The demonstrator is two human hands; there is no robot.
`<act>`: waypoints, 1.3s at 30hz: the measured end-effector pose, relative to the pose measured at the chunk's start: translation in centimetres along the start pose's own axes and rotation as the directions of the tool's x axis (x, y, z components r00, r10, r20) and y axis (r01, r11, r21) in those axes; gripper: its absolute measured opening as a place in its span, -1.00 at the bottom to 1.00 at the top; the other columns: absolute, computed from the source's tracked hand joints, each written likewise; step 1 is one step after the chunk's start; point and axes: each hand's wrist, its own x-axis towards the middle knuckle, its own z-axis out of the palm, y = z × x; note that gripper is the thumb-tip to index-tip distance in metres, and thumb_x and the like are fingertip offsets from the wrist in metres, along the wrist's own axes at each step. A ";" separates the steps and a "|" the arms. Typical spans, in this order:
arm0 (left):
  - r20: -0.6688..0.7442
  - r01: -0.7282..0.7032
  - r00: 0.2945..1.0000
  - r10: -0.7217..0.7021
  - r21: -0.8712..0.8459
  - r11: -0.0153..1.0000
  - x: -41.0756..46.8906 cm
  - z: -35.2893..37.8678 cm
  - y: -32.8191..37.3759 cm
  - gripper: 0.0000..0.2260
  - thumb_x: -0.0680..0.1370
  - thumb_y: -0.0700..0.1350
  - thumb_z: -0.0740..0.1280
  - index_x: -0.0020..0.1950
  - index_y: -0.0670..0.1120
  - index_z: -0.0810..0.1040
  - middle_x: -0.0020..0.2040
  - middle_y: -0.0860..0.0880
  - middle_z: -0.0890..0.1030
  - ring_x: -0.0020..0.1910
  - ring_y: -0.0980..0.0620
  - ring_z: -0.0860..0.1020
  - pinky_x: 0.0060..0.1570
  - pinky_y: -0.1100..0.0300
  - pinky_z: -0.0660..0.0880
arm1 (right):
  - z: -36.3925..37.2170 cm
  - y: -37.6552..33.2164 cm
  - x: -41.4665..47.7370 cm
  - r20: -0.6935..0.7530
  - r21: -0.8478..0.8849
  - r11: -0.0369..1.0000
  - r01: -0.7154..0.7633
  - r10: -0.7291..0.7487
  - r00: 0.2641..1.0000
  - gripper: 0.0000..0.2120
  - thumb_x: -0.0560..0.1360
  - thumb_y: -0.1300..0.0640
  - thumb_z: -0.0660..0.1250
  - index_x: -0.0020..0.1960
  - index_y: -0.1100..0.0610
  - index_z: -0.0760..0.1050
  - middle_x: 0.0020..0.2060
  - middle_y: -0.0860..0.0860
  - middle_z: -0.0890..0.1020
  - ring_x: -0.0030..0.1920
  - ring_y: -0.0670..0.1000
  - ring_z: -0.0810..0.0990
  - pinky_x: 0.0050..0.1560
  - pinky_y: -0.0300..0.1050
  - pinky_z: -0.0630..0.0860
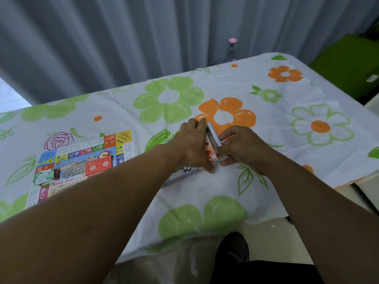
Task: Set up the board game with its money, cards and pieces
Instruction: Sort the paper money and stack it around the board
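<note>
I read both hands over the counter point(215, 187), holding one stack of cards point(213, 143) set on edge; left hand point(193, 145) grip narrow, fingers curled along the stack's left face; right hand point(243, 149) grip narrow, pinching the stack's right side; game board point(82, 158) lies flat, well to the left, carrying a red deck point(99, 166)

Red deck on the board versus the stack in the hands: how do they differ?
The red deck lies flat on the board, untouched; the stack stands on edge, gripped by the left hand and right hand. The red deck shows a question-mark face; the stack shows mostly its pale edge. Both are rectangular.
</note>
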 end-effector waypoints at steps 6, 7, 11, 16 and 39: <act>0.015 0.006 1.000 -0.006 -0.030 1.000 0.0 -0.2 -0.3 0.30 0.19 0.19 0.66 0.63 -0.09 -0.15 0.45 -0.12 0.19 0.45 -0.17 0.16 0.41 -0.03 0.30 | 0.3 0.0 -0.1 -0.003 -0.069 0.997 0.036 -0.037 0.999 -0.78 0.50 0.25 0.46 0.09 0.25 0.51 -0.17 0.14 0.63 -0.18 0.09 0.69 -0.19 0.04 0.70; 0.012 0.006 1.000 -0.006 -0.036 0.999 0.0 -0.2 -0.3 0.29 0.20 0.19 0.66 0.63 -0.08 -0.14 0.45 -0.12 0.19 0.45 -0.17 0.17 0.41 -0.02 0.29 | 0.3 -0.1 -0.1 -0.006 -0.071 0.997 0.043 -0.043 0.999 -0.79 0.51 0.23 0.46 0.08 0.25 0.52 -0.17 0.13 0.63 -0.17 0.09 0.69 -0.20 0.04 0.70; 0.000 0.000 1.000 0.000 -0.066 0.998 0.0 -0.2 -0.7 0.29 0.20 0.19 0.65 0.64 -0.05 -0.15 0.46 -0.13 0.20 0.46 -0.16 0.17 0.41 0.01 0.27 | 0.5 -0.2 -0.2 -0.003 -0.049 0.996 0.075 -0.075 0.997 -0.78 0.55 0.13 0.43 0.04 0.29 0.54 -0.12 0.19 0.66 -0.21 0.09 0.70 -0.21 0.02 0.70; -0.019 -0.015 1.000 0.013 -0.076 0.997 0.0 -0.2 -0.7 0.24 0.21 0.19 0.65 0.63 -0.06 -0.08 0.46 -0.11 0.20 0.45 -0.15 0.19 0.38 0.03 0.27 | 0.6 -0.2 0.0 -0.035 -0.059 0.994 0.095 -0.097 0.995 -0.79 0.58 0.14 0.39 0.02 0.32 0.54 -0.10 0.21 0.67 -0.25 0.10 0.70 -0.30 -0.06 0.67; -0.032 -0.010 0.999 0.008 -0.080 0.997 -0.3 -0.1 -1.1 0.21 0.19 0.21 0.65 0.61 -0.04 -0.01 0.43 -0.10 0.23 0.43 -0.14 0.20 0.36 -0.01 0.33 | 0.8 -0.1 0.0 0.006 -0.115 0.982 0.150 -0.151 0.989 -0.83 0.52 0.20 0.45 -0.05 0.28 0.52 -0.21 0.15 0.68 -0.19 0.13 0.69 -0.20 0.10 0.69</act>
